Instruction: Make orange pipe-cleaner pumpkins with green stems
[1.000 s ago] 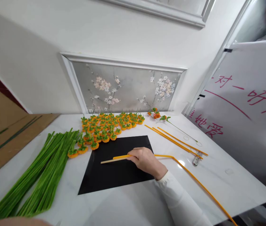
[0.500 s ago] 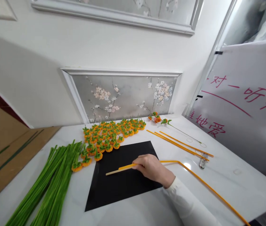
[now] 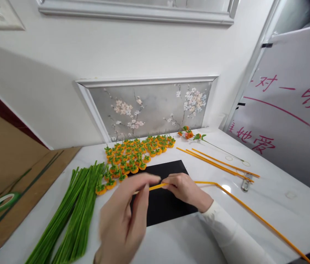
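across the mat (image 3: pixel 168 211) and past its right edge, the wire (image 3: pixel 209 182) is pinched by the right hand (image 3: pixel 182 187); the left hand (image 3: pixel 124 216), half open, has been brought alongside, allowing two-handed work.

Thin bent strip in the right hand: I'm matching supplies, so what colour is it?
The thin bent strip is orange-yellow, clearest in the head view.
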{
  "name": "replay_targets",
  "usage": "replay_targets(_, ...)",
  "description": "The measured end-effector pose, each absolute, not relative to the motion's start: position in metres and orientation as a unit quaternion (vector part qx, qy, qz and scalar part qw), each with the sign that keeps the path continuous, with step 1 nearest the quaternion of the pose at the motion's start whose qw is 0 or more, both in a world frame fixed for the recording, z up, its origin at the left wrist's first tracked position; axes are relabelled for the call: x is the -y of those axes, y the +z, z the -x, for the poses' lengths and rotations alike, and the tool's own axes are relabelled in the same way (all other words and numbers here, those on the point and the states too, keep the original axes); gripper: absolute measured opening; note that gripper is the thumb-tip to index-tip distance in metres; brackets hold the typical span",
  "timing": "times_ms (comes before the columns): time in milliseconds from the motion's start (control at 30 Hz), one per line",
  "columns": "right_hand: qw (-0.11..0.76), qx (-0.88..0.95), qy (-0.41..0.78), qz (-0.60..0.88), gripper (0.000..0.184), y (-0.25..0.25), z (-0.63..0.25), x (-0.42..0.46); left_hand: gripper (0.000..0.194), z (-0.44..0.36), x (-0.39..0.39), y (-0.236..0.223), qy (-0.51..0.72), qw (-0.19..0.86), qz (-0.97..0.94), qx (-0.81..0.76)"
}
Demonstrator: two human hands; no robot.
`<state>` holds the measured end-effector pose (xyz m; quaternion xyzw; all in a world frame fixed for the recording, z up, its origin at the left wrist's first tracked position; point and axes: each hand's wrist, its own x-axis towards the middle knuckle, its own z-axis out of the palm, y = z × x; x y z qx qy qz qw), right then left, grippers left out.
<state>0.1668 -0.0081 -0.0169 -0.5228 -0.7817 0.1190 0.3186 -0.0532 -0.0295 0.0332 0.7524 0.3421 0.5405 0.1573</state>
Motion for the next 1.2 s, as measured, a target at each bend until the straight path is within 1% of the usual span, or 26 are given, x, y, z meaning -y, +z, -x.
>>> replay_targets(33, 0.325, 0.776, 0.12, 0.527, 0.017, -0.016, -0.168, 0.008, 0.025, 0.041, 0.013, 0.037, 0.488, 0.208, -0.762, -0.372)
replay_targets(100, 0.331, 0.77, 0.123, 0.531, 0.016, -0.015, -0.17, 0.008, 0.03, 0.027, -0.018, 0.037, 0.377, 0.312, -0.771, -0.408)
replay_targets(200, 0.329, 0.774, 0.123, 0.527, 0.018, -0.012, -0.171, 0.009, 0.041, 0.025, -0.043, 0.024, 0.273, 0.422, -0.759, -0.414)
replay_targets(233, 0.324, 0.777, 0.12, 0.527, 0.019, -0.011, -0.171, 0.01, 0.043, 0.026, -0.046, 0.019, 0.241, 0.437, -0.766, -0.405)
replay_targets(367, 0.311, 0.788, 0.124, 0.517, 0.019, -0.008, -0.17, 0.012, 0.051, 0.03, -0.045, 0.008, 0.135, 0.425, -0.794, -0.413)
replay_targets(433, 0.313, 0.789, 0.138, 0.51, 0.018, -0.006, -0.17, 0.013, 0.052, 0.031, -0.046, 0.006, 0.115, 0.41, -0.801, -0.421)
replay_targets(600, 0.292, 0.793, 0.168, 0.507, 0.017, 0.0, -0.178, 0.015, 0.038, 0.034, -0.056, 0.003, 0.08, 0.382, -0.846, -0.363)
replay_targets(733, 0.298, 0.774, 0.163, 0.534, 0.02, 0.003, -0.186, 0.016, 0.032, 0.032, -0.058, 0.0, 0.041, 0.391, -0.857, -0.333)
replay_targets(933, 0.276, 0.781, 0.152, 0.539, 0.023, 0.002, -0.181, 0.02, 0.027, 0.025, -0.047, -0.003, 0.068, 0.374, -0.864, -0.329)
replay_targets(1100, 0.25, 0.786, 0.136, 0.549, 0.017, -0.005, -0.172, 0.019, 0.028, 0.022, -0.038, -0.004, 0.117, 0.355, -0.865, -0.334)
replay_targets(1200, 0.225, 0.791, 0.135, 0.553, 0.012, -0.01, -0.169, 0.018, 0.029, 0.02, -0.037, -0.006, 0.119, 0.348, -0.87, -0.329)
